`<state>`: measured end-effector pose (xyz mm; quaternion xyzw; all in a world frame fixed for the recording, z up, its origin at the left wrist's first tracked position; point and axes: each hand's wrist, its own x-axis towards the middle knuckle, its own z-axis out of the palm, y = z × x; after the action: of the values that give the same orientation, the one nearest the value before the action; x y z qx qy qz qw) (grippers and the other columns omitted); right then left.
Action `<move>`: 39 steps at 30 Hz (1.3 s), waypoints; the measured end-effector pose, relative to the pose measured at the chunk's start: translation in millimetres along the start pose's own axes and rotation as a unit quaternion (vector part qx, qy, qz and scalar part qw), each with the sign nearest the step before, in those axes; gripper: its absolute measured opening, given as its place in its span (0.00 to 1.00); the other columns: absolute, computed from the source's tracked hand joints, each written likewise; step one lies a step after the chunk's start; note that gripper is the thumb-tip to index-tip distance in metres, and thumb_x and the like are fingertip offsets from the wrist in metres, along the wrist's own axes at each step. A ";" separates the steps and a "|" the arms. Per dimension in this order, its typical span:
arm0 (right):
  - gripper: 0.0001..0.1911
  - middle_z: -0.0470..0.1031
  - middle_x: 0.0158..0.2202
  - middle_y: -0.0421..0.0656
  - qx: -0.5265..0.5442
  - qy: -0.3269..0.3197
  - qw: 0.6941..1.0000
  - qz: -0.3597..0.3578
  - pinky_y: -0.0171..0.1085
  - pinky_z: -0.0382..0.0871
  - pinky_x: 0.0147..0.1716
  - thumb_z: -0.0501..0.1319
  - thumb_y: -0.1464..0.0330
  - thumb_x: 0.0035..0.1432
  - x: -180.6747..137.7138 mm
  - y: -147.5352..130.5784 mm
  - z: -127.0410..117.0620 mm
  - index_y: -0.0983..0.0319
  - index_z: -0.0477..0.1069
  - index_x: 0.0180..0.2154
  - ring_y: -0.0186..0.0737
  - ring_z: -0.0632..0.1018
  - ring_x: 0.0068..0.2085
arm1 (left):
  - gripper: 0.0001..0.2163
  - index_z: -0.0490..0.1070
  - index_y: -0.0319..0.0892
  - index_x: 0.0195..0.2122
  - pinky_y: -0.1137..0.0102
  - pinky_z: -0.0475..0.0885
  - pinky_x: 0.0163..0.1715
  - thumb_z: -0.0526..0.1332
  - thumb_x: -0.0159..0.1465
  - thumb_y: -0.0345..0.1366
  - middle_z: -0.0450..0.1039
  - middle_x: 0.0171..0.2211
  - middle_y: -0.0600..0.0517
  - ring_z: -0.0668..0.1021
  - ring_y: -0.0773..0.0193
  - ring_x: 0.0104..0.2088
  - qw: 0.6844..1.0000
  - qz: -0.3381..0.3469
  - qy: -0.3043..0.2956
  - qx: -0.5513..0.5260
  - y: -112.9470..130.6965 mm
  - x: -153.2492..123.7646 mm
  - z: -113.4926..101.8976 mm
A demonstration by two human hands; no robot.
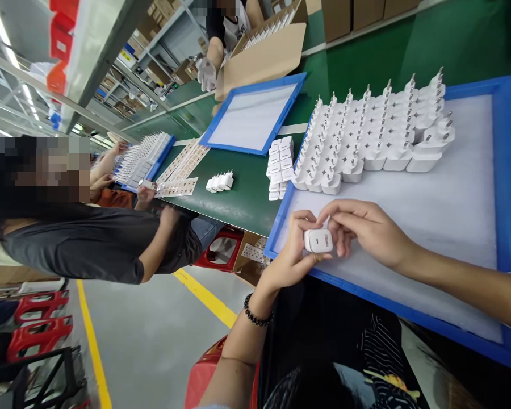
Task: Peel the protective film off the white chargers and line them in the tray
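Observation:
A white plug charger (318,241) with a small port in its face and grey lettering is held in my left hand (292,250), between the thumb below and the fingers above. My right hand (366,224) is right beside it, thumb and forefinger pinched together at the charger's upper edge and the other fingers curled. Whatever is in that pinch is too small to make out. Both hands are over the near left part of a blue-rimmed tray (509,182) with a whitish lining. Rows of white chargers (368,133) stand on its far side, metal pins up.
Left of the tray lie stacked white chargers (280,165) and a small row of chargers (220,182). Beyond are another blue-rimmed tray (255,116), sticker sheets (181,170) and an open carton (262,57). A co-worker (89,244) sits at left; a gloved hand (206,74) shows across the table.

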<state>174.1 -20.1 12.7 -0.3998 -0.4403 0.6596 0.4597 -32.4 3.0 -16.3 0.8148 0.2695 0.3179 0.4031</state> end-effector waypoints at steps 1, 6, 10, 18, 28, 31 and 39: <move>0.08 0.72 0.25 0.37 -0.020 0.042 0.998 -0.049 0.37 0.71 0.24 0.58 0.64 0.69 -1.2 -1.1 -0.6 0.57 0.74 0.38 0.36 0.75 0.23 | 0.19 0.64 0.51 0.57 0.49 0.71 0.60 0.66 0.68 0.46 0.62 0.52 0.46 0.71 0.49 0.57 0.999 0.007 -0.007 0.035 1.8 7.6 -4.2; 0.10 0.77 0.33 0.40 -0.231 0.088 0.912 -0.327 0.40 0.71 0.33 0.55 0.72 0.71 -12.1 0.6 -0.9 0.54 0.72 0.46 0.39 0.76 0.30 | 0.21 0.65 0.48 0.62 0.57 0.73 0.53 0.64 0.70 0.42 0.70 0.51 0.45 0.74 0.52 0.50 0.988 0.043 -0.034 0.147 7.8 60.5 -14.2; 0.14 0.80 0.32 0.43 -0.369 0.004 0.770 -0.520 0.40 0.69 0.32 0.55 0.76 0.68 -14.3 11.0 2.1 0.59 0.74 0.49 0.42 0.78 0.31 | 0.12 0.70 0.43 0.51 0.62 0.72 0.43 0.65 0.69 0.38 0.74 0.45 0.46 0.76 0.56 0.42 0.965 0.054 -0.091 0.242 -2.2 98.8 -7.3; 0.14 0.74 0.26 0.41 -0.462 -0.035 0.696 -0.548 0.39 0.60 0.27 0.52 0.77 0.68 -6.7 10.7 2.5 0.62 0.77 0.40 0.37 0.71 0.25 | 0.05 0.73 0.38 0.44 0.60 0.71 0.45 0.57 0.72 0.28 0.75 0.47 0.40 0.76 0.52 0.44 0.864 0.117 -0.178 0.457 -11.0 130.9 15.1; 0.15 0.71 0.24 0.40 -0.483 -0.016 0.677 -0.556 0.38 0.58 0.26 0.51 0.77 0.69 -5.7 14.6 3.2 0.63 0.75 0.37 0.37 0.66 0.25 | 0.11 0.71 0.41 0.56 0.57 0.70 0.50 0.55 0.75 0.33 0.69 0.61 0.38 0.73 0.49 0.54 0.829 0.104 -0.133 0.533 0.1 124.3 14.6; 0.15 0.72 0.25 0.40 -0.485 -0.019 0.677 -0.552 0.38 0.58 0.25 0.51 0.78 0.68 -6.6 12.5 2.8 0.64 0.75 0.38 0.38 0.66 0.25 | 0.17 0.68 0.40 0.60 0.56 0.69 0.53 0.59 0.74 0.41 0.69 0.61 0.36 0.72 0.47 0.57 0.844 0.099 -0.083 0.521 4.7 112.5 -4.7; 0.14 0.71 0.25 0.40 -0.477 -0.033 0.693 -0.539 0.38 0.59 0.25 0.51 0.79 0.67 -6.9 13.8 6.3 0.62 0.74 0.38 0.38 0.66 0.25 | 0.15 0.68 0.43 0.59 0.56 0.70 0.54 0.60 0.73 0.38 0.72 0.57 0.40 0.74 0.50 0.56 0.880 0.013 0.028 0.474 -4.1 53.1 -46.2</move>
<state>166.6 -30.7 2.3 -0.2373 -0.8505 0.0128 0.4693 -32.5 64.6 18.1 0.9029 0.3881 0.1798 -0.0433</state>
